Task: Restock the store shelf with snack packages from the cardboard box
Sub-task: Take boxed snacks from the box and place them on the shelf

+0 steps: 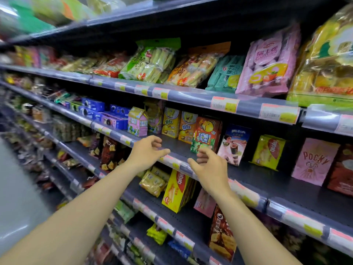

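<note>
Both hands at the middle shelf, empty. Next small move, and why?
Probably draw back for another package: the left hand and right hand hold nothing, and the shelf shows bare space ahead of them. The cardboard box isn't in view.

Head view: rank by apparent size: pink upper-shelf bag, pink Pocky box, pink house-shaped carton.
1. pink bag
2. Pocky box
3. house-shaped carton, which sits farther from the camera, so its true size is unsure.

Bright, even store light; left side and top edge motion-blurred, wide-angle bending throughout.
</note>
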